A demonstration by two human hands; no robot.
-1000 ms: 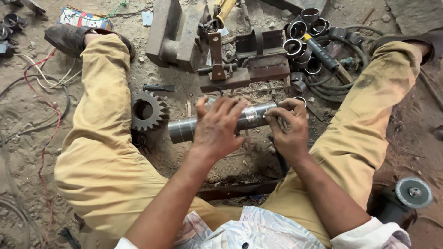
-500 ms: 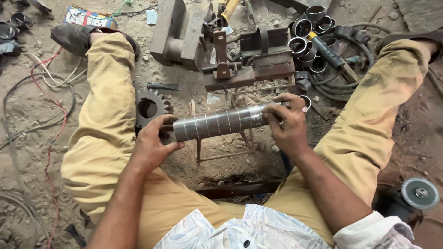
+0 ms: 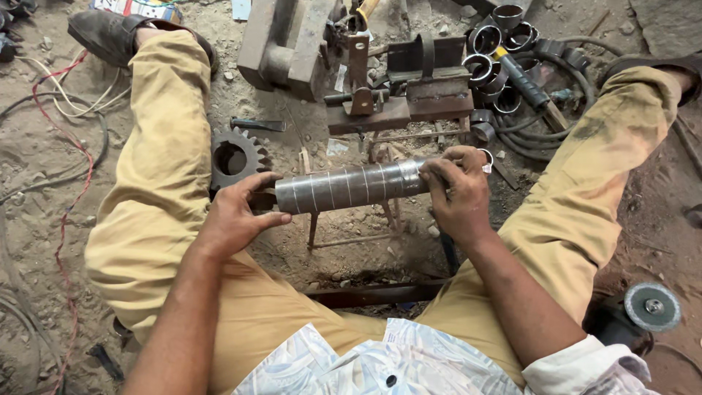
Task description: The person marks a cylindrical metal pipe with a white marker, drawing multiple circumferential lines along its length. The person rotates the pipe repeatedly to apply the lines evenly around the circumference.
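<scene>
A grey steel tube (image 3: 351, 187), scored with several ring marks, lies level between my knees above a small rod stand (image 3: 344, 238). My left hand (image 3: 238, 216) cups its left end, thumb and fingers around the rim. My right hand (image 3: 457, 192) wraps over the right end, hiding that part of the tube. I sit on the dirt floor with legs in tan trousers spread to either side.
A toothed gear (image 3: 235, 157) lies by my left thigh. Beyond the tube stand a metal jig (image 3: 398, 99), a steel block (image 3: 281, 44) and several cut rings (image 3: 490, 44) with a hammer (image 3: 526, 80). Cables (image 3: 66, 139) run at left; an angle grinder (image 3: 647, 311) sits at lower right.
My left hand slid off the top middle of the tube to its left end, baring the ring marks. The right hand stayed on the right end.
</scene>
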